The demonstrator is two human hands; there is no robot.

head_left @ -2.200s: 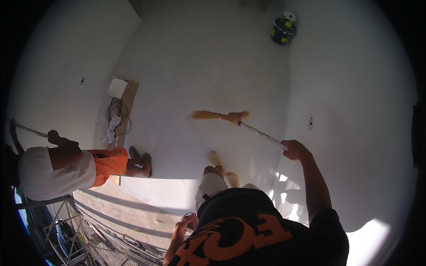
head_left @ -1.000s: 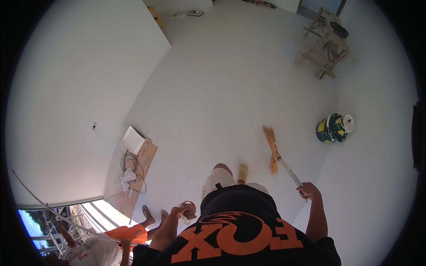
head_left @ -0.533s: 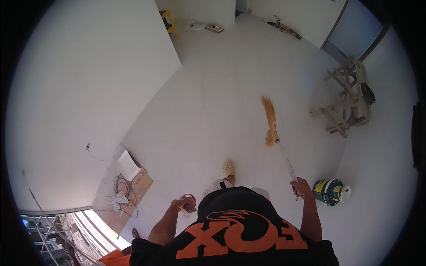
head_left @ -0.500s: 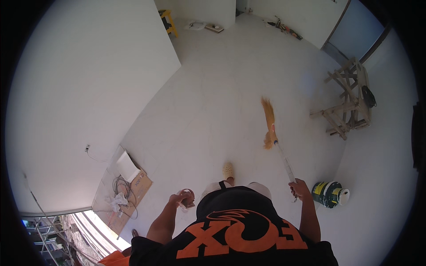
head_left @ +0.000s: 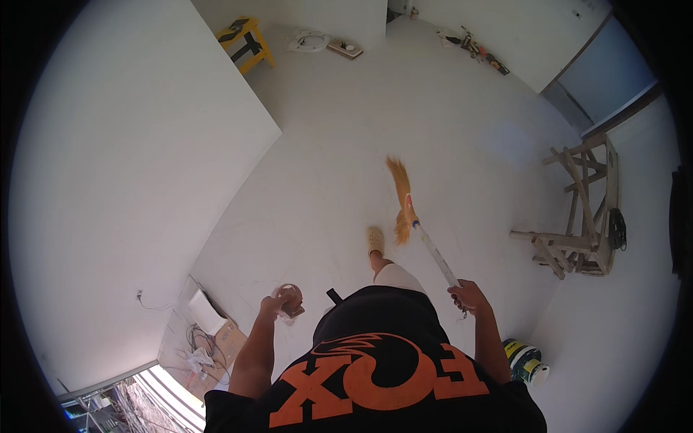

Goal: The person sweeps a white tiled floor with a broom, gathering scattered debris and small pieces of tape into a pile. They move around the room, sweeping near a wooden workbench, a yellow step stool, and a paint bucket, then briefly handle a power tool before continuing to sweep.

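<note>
My right hand (head_left: 471, 297) is closed around the end of the white handle of a soft straw broom (head_left: 431, 252). Its tan bristles (head_left: 401, 189) reach out ahead of me and appear to rest on the pale floor. On the other side, my left hand (head_left: 273, 304) grips a round brown thing with clear plastic (head_left: 291, 300); its exact kind is hard to make out. One foot in a beige clog (head_left: 375, 240) is forward, left of the broom.
At right stand a wooden sawhorse-like frame (head_left: 588, 209) with a dark coil and a paint bucket (head_left: 525, 361). Cardboard (head_left: 229, 339) and cables lie by the left wall. Farther off are a yellow stool (head_left: 249, 45), a toilet seat (head_left: 310, 42) and tools (head_left: 484, 52).
I have stepped forward; the stool and wooden frame look nearer, and the bucket has slid toward the lower edge. The broom has swung left. Both hands keep their hold.
</note>
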